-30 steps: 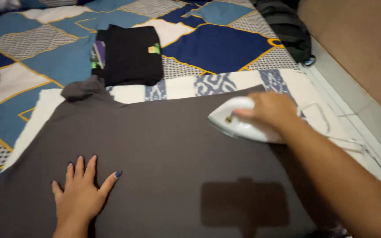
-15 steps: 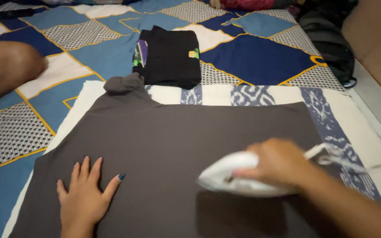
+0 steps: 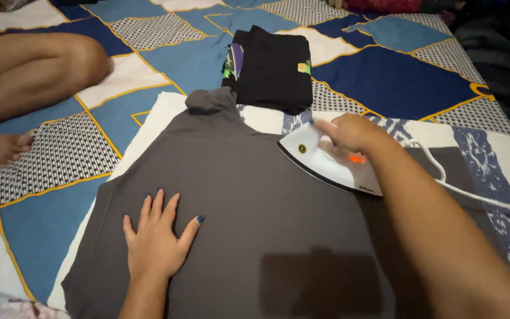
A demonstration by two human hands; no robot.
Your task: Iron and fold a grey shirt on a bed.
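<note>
On a patchwork bedspread (image 3: 379, 82), a person irons a grey shirt (image 3: 249, 201).

Nearest, at 7 o'clock, the left hand (image 3: 156, 242) lies flat and open, fingers spread, pressing the shirt. At 2 o'clock from it, the right hand (image 3: 352, 133) is closed around the handle of a white iron (image 3: 326, 160) resting on the cloth. Beyond, at 12 o'clock, sits a folded black garment (image 3: 273, 68); another person's bare legs (image 3: 30, 71) rest at 10 o'clock.

Warm indoor light, soft shadows, slight blur.
</note>
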